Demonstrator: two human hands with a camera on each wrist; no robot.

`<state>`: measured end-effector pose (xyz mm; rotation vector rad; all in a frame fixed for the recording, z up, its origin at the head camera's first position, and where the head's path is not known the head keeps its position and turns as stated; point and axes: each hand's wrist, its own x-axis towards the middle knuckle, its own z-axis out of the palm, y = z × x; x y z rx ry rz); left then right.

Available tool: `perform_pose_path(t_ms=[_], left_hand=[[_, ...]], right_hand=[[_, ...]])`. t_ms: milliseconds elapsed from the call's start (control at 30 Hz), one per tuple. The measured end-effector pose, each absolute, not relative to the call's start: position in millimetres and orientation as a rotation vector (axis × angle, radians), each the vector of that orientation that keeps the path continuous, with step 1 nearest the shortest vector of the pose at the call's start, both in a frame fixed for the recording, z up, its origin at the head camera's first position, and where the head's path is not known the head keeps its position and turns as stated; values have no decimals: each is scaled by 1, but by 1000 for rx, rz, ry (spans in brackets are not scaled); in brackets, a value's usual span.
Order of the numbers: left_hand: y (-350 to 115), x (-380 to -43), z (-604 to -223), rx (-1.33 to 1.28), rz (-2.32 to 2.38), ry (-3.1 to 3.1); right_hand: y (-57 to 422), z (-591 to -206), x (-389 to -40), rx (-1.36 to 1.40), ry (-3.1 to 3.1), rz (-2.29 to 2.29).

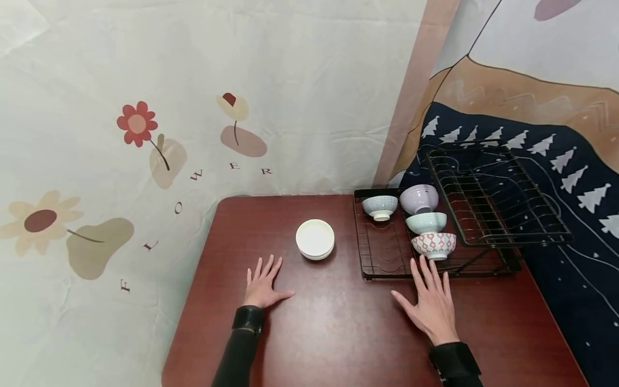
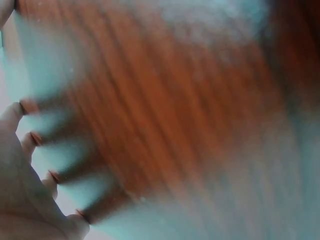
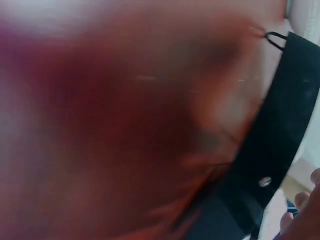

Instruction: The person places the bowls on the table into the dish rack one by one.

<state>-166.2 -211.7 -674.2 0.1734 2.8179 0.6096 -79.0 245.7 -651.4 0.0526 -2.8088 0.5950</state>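
Fingers spread, my left hand [image 1: 263, 285] rests on the tabletop, left of and nearer than a small white bowl or stacked dish [image 1: 315, 238]. My right hand [image 1: 432, 306] lies with fingers spread at the front of the black dish rack [image 1: 364, 252], its fingertips right below a bowl with a red pattern [image 1: 433, 244]. Behind that bowl in the rack are a pale green bowl [image 1: 426, 222] and a lavender bowl [image 1: 418, 199]. A blue-striped bowl [image 1: 380, 206] sits in the rack's left part. Both hands hold nothing. The left wrist view shows fingers [image 2: 30, 145] over blurred wood.
An upper wire shelf [image 1: 498, 199] of the rack overhangs its right side. The reddish-brown table [image 1: 329, 333] meets a cloth-covered wall [image 1: 300, 107] at the back. Dark patterned cloth [image 1: 570, 269] hangs along the right side.
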Motion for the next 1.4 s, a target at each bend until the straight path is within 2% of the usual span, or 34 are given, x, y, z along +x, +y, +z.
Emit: perform_pose_path(t_ms=[400, 1033, 1233, 1400], left_hand=[[-211, -166, -673, 176, 627, 2809], [-211, -167, -672, 183, 638, 2847], [-212, -199, -691, 29, 980, 2996], [-183, -234, -704, -83, 1166, 2877]], right_hand=[[259, -677, -44, -55, -2951, 596], [268, -677, -50, -158, -3302, 817], [271, -678, -52, -162, -3320, 864], [275, -681, -57, -160, -3327, 909]])
